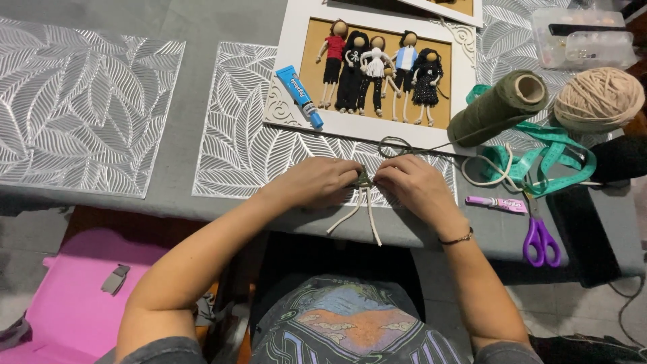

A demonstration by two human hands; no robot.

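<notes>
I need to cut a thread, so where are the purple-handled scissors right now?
In the head view, the purple-handled scissors lie on the grey table near its front edge, outward of the right hand, just below the small pink glue tube.

A single view comes from a camera worn on the person's head, looking steeply down and forward over the chest and forearms. It sits close above the grey cloth-covered surface [195, 27], whose near edge crosses the middle of the picture. The far side reaches the top border, the floor shows along the bottom, and wide-angle bending curves the outer edges.
</notes>
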